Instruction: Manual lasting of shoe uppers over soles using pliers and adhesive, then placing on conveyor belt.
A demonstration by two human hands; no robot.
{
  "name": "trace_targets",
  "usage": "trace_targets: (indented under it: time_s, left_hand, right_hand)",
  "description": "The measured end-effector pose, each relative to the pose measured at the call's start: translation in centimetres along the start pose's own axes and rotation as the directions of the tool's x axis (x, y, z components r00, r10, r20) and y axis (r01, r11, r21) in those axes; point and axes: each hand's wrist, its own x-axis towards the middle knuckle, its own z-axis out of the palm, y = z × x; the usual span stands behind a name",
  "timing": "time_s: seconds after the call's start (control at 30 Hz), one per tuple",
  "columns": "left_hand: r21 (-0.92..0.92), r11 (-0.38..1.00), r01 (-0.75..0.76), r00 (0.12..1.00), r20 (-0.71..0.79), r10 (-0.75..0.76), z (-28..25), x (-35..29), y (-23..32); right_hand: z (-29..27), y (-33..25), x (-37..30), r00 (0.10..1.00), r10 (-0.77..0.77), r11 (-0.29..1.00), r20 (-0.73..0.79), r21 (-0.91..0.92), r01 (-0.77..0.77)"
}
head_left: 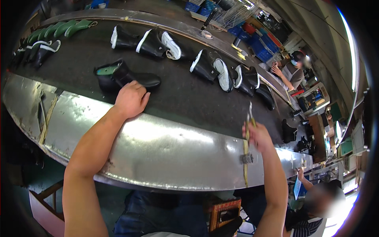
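Observation:
My left hand (131,98) grips the near side of a black ankle boot (147,80), which lies on the dark work surface with its toe to the right. A green lining shows in the boot's opening. My right hand (258,136), fingers closed, holds a slender tool with a pale curved tip (250,107) above the near metal ledge. Its exact kind I cannot make out. Just below that hand, a small round container (247,158) sits on the ledge beside a narrow yellowish strip (245,173).
Several black boots with white soles (152,43) lie along the far side of the dark belt (173,94). Green boots (77,28) line its far left. A metal ledge (169,138) runs along the near edge. Co-workers (288,71) sit across and at the lower right.

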Motion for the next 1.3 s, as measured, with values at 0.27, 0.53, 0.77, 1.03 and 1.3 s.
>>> trace_targets:
  time_s: [0.27,0.53,0.77,1.03,1.3]
  left_hand:
    - [-0.042,0.996,0.077,0.99,0.121,-0.072,-0.3,0.3,-0.5]
    - [-0.01,0.996,0.091,0.984,0.153,-0.089,-0.1,1.0,-0.3]
    - [-0.047,0.997,0.062,0.99,0.126,-0.056,0.2,0.8,-0.3]
    - [-0.123,0.992,0.036,0.987,0.16,-0.016,-0.2,1.1,-0.8]
    - [-0.115,0.993,-0.01,0.99,0.141,0.027,-0.6,1.1,-1.3]
  right_hand:
    - [-3.9,-1.0,23.1,0.99,0.141,0.99,-0.016,-0.029,-0.142]
    - [-14.9,5.1,20.9,0.931,0.158,0.965,-0.329,-0.149,-0.216]
    - [-4.7,0.5,23.8,0.999,-0.002,0.95,0.043,-0.313,0.015]
    - [-8.8,4.7,23.7,0.959,0.092,0.964,-0.269,-0.218,-0.153]
    - [-17.6,8.5,21.1,0.91,0.124,0.981,-0.396,0.184,-0.054]
